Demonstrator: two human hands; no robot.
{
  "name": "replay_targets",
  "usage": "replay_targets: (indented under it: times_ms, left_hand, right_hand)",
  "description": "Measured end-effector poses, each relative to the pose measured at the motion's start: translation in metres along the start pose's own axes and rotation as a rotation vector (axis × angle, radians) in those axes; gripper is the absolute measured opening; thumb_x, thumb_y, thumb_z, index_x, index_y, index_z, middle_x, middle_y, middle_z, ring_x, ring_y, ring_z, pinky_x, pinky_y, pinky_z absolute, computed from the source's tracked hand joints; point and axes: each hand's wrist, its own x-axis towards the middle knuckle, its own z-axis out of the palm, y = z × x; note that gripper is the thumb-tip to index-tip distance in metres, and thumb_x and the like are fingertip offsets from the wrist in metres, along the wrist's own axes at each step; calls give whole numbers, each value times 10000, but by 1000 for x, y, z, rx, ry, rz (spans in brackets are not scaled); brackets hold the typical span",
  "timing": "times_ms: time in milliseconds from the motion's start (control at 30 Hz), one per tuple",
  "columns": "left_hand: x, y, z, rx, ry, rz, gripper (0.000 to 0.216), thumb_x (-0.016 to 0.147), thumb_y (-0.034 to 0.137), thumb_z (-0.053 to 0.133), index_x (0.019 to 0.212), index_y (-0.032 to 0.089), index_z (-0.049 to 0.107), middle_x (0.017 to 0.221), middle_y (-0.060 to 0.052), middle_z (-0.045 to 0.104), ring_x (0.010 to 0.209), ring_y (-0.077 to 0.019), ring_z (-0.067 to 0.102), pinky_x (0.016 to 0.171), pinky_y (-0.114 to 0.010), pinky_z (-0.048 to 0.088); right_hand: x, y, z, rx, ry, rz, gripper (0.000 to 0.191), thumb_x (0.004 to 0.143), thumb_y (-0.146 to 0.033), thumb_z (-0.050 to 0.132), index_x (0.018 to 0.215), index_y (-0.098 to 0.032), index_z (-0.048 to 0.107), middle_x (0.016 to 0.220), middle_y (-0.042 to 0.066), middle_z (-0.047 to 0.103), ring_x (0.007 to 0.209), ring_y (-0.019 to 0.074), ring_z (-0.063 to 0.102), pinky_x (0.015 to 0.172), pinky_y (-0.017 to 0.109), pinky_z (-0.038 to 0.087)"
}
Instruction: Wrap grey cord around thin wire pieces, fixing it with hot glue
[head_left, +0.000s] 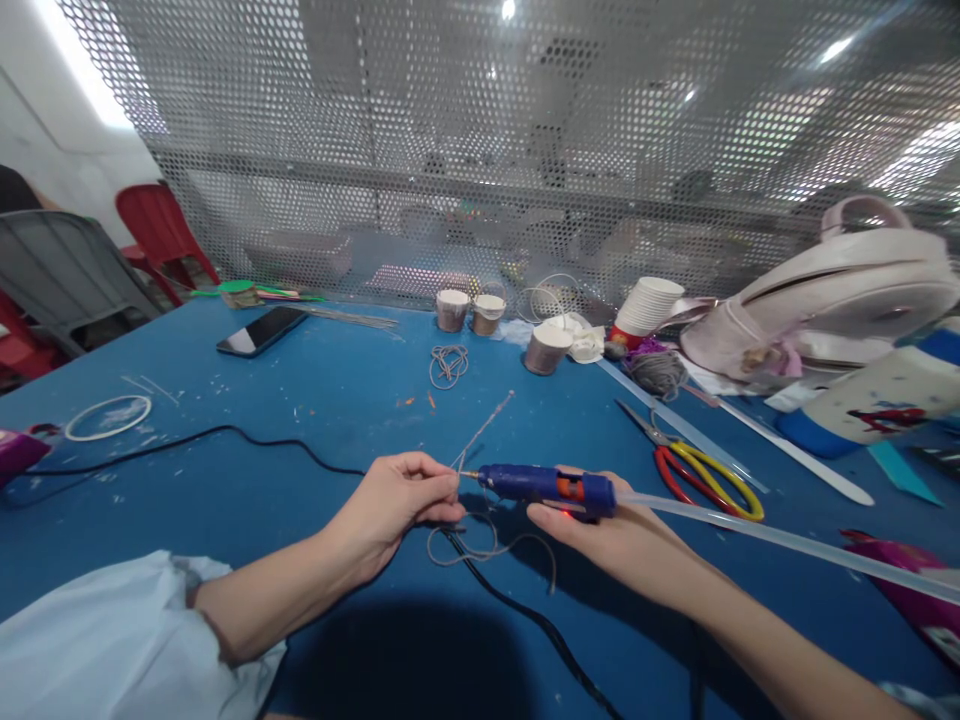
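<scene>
My right hand point(600, 525) grips a blue hot glue gun point(525, 482), its nozzle pointing left. A long clear glue stick point(780, 543) sticks out of the gun's back end. Pinched in the fingertips of my left hand point(405, 500) is a thin stem point(486, 425) that slants up to the right. The nozzle tip is at the stem, close to my left fingertips; whether they touch I cannot tell. A thin grey cord point(480, 550) hangs in loops from my left fingers onto the table.
Scissors point(705, 475) lie right of the glue gun. Small cups point(547, 348), a coil of cord point(448, 366) and grey yarn point(656, 373) are farther back. A phone point(262, 330) and white ring point(109, 418) lie left. A black cable point(225, 430) crosses the blue table point(187, 500).
</scene>
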Motion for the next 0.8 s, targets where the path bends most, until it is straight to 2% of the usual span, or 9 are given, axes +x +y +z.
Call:
replay_targets:
  times_ms: [67,200,300,433,600,733,800]
  left_hand:
    - [0,0,0,4,-5,6,220,569,205,789,627,90,611,588,-26,636,514,-113,644,579,-189,544]
    - [0,0,0,4,-5,5,212,569,191,788,616,93,607,580,-21,631,513,-116,644,572,-194,547]
    - [0,0,-1,7,-4,-2,212,573,195,785,609,93,602,574,-20,628,508,-117,643,568,-194,547]
    - [1,-1,-2,17,-15,9,205,578,192,783,626,94,610,595,-23,637,522,-118,649,585,-196,549]
    - [1,-1,-2,22,-27,10,203,593,203,777,632,95,610,592,-28,638,530,-114,646,592,-195,547]
    - [1,0,-2,19,-27,7,205,591,204,778,638,96,611,598,-24,637,530,-118,650,593,-198,546]
    - [0,0,-1,19,-26,4,208,588,206,780,638,96,610,598,-21,635,530,-117,649,596,-201,546]
  right_hand:
    - [-3,0,0,2,16,9,269,736,-466,568,653,-211,580,671,4,547,590,150,499,511,240,388]
    - [-2,-4,0,36,-4,-24,301,760,-460,544,607,-204,504,555,-29,445,508,117,401,471,236,333]
    - [0,-7,0,36,-13,-33,299,762,-449,539,598,-205,485,543,-36,421,500,111,373,463,234,315]
    - [0,-7,0,45,-34,-18,260,757,-437,540,632,-209,525,554,-31,441,510,119,394,452,226,322]
    - [-1,-7,-1,8,-2,-51,309,768,-442,535,584,-199,489,539,-33,449,498,111,397,461,229,328]
    - [-4,-4,-1,-25,21,2,259,743,-447,566,659,-204,591,653,-1,558,573,140,509,495,229,397]
    - [-4,-3,0,-15,27,6,255,740,-448,572,669,-205,607,650,-1,563,562,137,507,482,225,396]
